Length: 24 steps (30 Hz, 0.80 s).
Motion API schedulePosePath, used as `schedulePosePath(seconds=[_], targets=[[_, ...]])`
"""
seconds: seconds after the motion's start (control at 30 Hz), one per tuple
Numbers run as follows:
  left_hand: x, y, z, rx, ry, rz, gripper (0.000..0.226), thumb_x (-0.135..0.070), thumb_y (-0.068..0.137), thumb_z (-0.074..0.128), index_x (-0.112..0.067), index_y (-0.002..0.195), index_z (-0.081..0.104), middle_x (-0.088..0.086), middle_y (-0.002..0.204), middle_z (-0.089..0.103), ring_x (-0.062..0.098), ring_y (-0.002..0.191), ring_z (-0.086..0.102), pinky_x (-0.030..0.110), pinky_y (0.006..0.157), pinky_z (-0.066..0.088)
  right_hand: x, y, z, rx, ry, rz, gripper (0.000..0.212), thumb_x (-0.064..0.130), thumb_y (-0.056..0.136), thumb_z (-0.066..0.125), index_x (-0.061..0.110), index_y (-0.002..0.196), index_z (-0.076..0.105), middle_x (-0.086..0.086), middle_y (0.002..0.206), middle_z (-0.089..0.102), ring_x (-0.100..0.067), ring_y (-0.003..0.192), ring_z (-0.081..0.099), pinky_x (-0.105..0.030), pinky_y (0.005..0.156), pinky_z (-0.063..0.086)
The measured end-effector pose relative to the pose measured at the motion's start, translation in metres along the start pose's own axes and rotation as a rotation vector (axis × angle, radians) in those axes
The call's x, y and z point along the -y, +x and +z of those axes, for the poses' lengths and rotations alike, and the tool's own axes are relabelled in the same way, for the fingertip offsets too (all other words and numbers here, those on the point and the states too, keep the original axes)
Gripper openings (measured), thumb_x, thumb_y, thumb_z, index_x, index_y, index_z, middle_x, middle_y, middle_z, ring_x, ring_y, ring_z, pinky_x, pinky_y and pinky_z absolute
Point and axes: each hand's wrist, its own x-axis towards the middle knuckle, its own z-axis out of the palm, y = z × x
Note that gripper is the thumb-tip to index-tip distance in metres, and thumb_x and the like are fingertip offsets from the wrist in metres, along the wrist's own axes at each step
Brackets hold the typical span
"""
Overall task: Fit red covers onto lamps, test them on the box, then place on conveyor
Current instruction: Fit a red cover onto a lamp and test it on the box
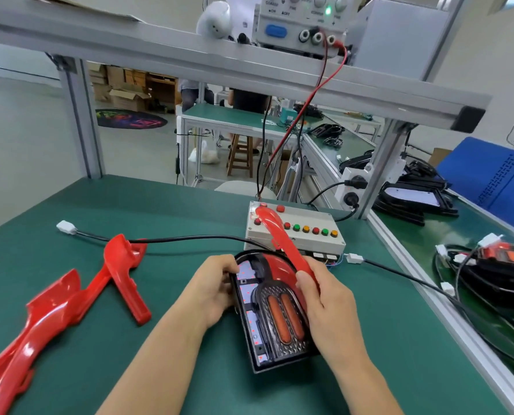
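On the green mat far to my left lie spare red covers, one more just beside them, and behind that a black cable with a white plug runs across toward the middle. My left hand curls round the left edge of the lamp, fingers hooked over its black rim near the top. The lamp lies flat on the mat in front of me, its two orange strips facing up, with part of its top already under red. My right hand pinches a long red cover between thumb and fingers, low end at the lamp's right edge, the far end tilted up over the test box with its row of coloured buttons. Right of the rail, on the conveyor, sit more lamps with tangled wires
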Motion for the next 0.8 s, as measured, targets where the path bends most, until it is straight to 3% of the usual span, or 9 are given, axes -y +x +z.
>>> schedulePosePath(seconds=[0.13, 0.27, 0.33, 0.5, 0.57, 0.63, 0.8], targets=[[-0.001, -0.006, 0.006, 0.154, -0.216, -0.075, 0.031, -0.006, 0.085, 0.038, 0.000, 0.069, 0.064, 0.013, 0.065, 0.065, 0.025, 0.051, 0.061, 0.027, 0.054, 0.054, 0.005, 0.000, -0.001, -0.048, 0.031, 0.004, 0.040, 0.043, 0.095, 0.039, 0.025, 0.124, 0.061, 0.014, 0.097, 0.067, -0.008, 0.091, 0.063, -0.034, 0.082, 0.052], [-0.004, -0.003, 0.004, 0.086, -0.366, 0.040, 0.021, -0.011, 0.092, 0.045, 0.001, 0.093, 0.062, 0.017, 0.081, 0.067, 0.028, 0.061, 0.064, 0.032, 0.054, 0.056, 0.010, -0.001, -0.002, -0.119, -0.086, -0.097, 0.039, 0.038, 0.097, 0.041, 0.020, 0.125, 0.060, 0.012, 0.104, 0.061, -0.004, 0.094, 0.057, -0.023, 0.083, 0.045], [-0.006, 0.000, -0.001, 0.079, -0.471, 0.113, 0.024, -0.013, 0.094, 0.045, 0.001, 0.106, 0.061, 0.018, 0.092, 0.067, 0.030, 0.070, 0.065, 0.034, 0.058, 0.057, 0.014, -0.002, -0.001, -0.132, -0.126, -0.140, 0.035, 0.033, 0.097, 0.043, 0.019, 0.124, 0.061, 0.010, 0.106, 0.058, -0.005, 0.092, 0.055, -0.025, 0.080, 0.045], [-0.008, 0.004, -0.006, 0.143, -0.586, 0.128, 0.045, -0.031, 0.099, 0.043, -0.002, 0.084, 0.075, 0.016, 0.085, 0.073, 0.027, 0.069, 0.071, 0.034, 0.058, 0.058, 0.021, -0.009, 0.009, -0.089, -0.205, -0.297, 0.025, 0.025, 0.099, 0.053, 0.015, 0.117, 0.066, 0.006, 0.103, 0.060, -0.008, 0.079, 0.057, -0.026, 0.069, 0.046], [-0.008, 0.005, -0.006, 0.084, -0.605, 0.140, 0.036, -0.031, 0.095, 0.052, -0.006, 0.082, 0.074, 0.014, 0.081, 0.073, 0.026, 0.065, 0.070, 0.036, 0.059, 0.058, 0.025, -0.013, 0.015, -0.071, -0.258, -0.374, 0.030, 0.028, 0.094, 0.053, 0.011, 0.114, 0.068, 0.002, 0.100, 0.063, -0.013, 0.069, 0.060, -0.029, 0.061, 0.049], [-0.008, 0.006, -0.007, -0.035, -0.584, 0.166, 0.023, -0.030, 0.090, 0.063, -0.010, 0.096, 0.072, 0.013, 0.082, 0.072, 0.025, 0.065, 0.069, 0.039, 0.063, 0.059, 0.030, -0.017, 0.021, -0.078, -0.323, -0.455, 0.036, 0.030, 0.090, 0.050, 0.009, 0.110, 0.071, -0.002, 0.095, 0.066, -0.017, 0.062, 0.062, -0.027, 0.051, 0.051], [-0.008, 0.007, -0.008, -0.122, -0.546, 0.171, 0.030, -0.030, 0.084, 0.070, -0.016, 0.110, 0.070, 0.012, 0.088, 0.074, 0.024, 0.068, 0.071, 0.039, 0.061, 0.059, 0.034, -0.026, 0.032, -0.091, -0.407, -0.527, 0.026, 0.022, 0.080, 0.067, 0.010, 0.102, 0.075, -0.001, 0.082, 0.066, -0.017, 0.053, 0.060, -0.022, 0.040, 0.048]])
